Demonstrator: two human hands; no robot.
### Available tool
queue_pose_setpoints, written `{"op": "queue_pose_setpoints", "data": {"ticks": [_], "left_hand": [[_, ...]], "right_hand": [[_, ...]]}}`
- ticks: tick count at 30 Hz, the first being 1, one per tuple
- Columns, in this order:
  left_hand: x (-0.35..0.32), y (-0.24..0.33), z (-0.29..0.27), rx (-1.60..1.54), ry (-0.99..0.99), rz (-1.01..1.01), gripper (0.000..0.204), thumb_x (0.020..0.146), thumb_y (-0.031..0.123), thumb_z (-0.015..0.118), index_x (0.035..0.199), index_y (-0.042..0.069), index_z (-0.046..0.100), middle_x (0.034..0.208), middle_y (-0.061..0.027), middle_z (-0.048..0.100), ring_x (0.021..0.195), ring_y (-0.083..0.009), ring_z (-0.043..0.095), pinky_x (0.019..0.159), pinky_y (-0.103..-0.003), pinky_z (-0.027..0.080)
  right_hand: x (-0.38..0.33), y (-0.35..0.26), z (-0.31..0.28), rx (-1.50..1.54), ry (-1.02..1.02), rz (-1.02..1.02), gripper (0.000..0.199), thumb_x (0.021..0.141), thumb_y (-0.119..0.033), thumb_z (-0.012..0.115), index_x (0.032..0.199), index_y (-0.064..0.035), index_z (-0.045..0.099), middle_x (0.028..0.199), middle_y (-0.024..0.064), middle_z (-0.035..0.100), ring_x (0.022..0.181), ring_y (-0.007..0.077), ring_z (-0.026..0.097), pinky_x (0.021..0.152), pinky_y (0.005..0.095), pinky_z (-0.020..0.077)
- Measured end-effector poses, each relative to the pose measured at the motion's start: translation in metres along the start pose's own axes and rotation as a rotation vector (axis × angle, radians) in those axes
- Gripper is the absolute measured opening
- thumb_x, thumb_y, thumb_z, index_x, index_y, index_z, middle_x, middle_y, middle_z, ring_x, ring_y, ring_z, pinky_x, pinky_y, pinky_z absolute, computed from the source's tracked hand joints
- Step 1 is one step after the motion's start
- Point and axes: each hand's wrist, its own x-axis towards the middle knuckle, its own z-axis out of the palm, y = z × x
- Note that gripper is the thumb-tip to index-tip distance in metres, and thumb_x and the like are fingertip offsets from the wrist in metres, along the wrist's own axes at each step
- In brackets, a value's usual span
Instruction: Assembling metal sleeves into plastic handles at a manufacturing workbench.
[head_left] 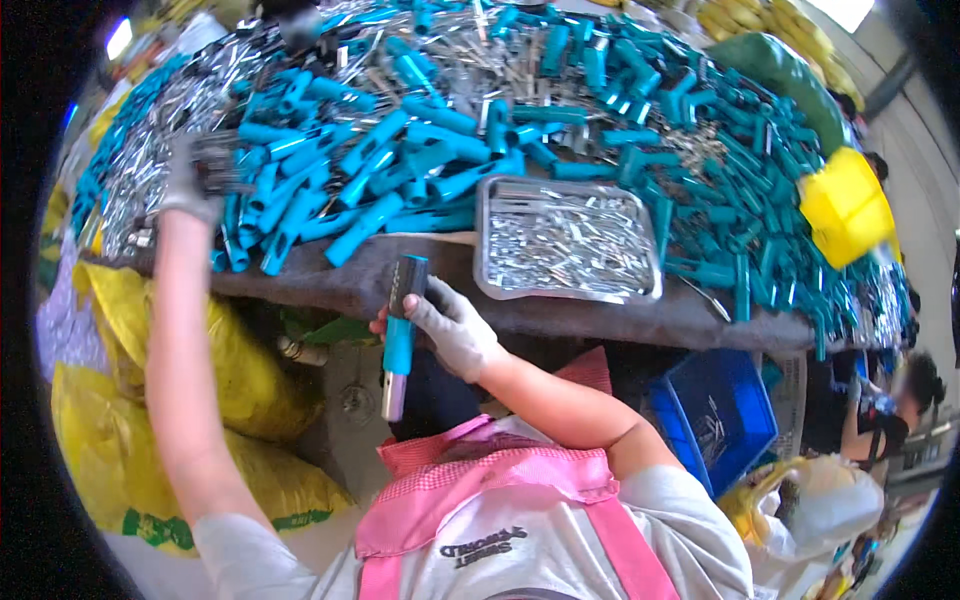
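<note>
Now my right hand (455, 325), in a grey glove, is closed around one teal handle with a metal tube (398, 340). I hold it upright just in front of the table edge (600, 320), above my pink apron (500, 480). The dark top end of the handle points to the table and the silver tube points down.

My left hand (190, 180), also gloved, is stretched far to the left side of the table. It looks closed on a small bundle of dark metal pieces (215, 160), but the picture is blurred there, so I cannot tell this for sure.

On the table I count one flat metal tray (485, 240), filled with short silver pins. Around it lie teal handles (400, 150) in a big heap, too many for me to count. One yellow plastic box (845, 205) stands tilted at the right end.

Under the table I see one blue crate (730, 400) on the right. On the left lie two yellow sacks (250, 380), the lower one with a green printed label near its bottom. Another person (885, 420) is sitting at the far right.
</note>
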Motion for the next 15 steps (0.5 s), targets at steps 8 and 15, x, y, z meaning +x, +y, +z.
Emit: {"op": "queue_pose_setpoints", "data": {"ticks": [8,15], "left_hand": [[-0.058,-0.216,0.327,0.094,-0.406,-0.510,0.041,0.083,0.044,0.058,0.095,0.006,0.063,0.088,-0.0099,0.067,0.069,-0.0269,0.063,0.070,-0.041,0.052],[-0.092,-0.322,0.465,0.700,-0.552,-0.108,0.078,0.068,0.048,0.074,0.124,0.000,0.050,0.120,-0.0185,0.058,0.110,-0.0282,0.055,0.094,-0.035,0.042]], "right_hand": [[-0.128,-0.092,-0.048,0.295,0.305,-0.122,0.047,0.088,-0.037,0.058,0.118,-0.0029,0.045,0.105,0.0142,0.059,0.101,0.0318,0.060,0.086,0.0445,0.0496],[-0.180,-0.108,-0.105,0.284,0.557,-0.259,0.044,0.089,-0.038,0.057,0.114,-0.0030,0.048,0.103,0.0134,0.059,0.099,0.0315,0.060,0.085,0.0451,0.0498]]}}
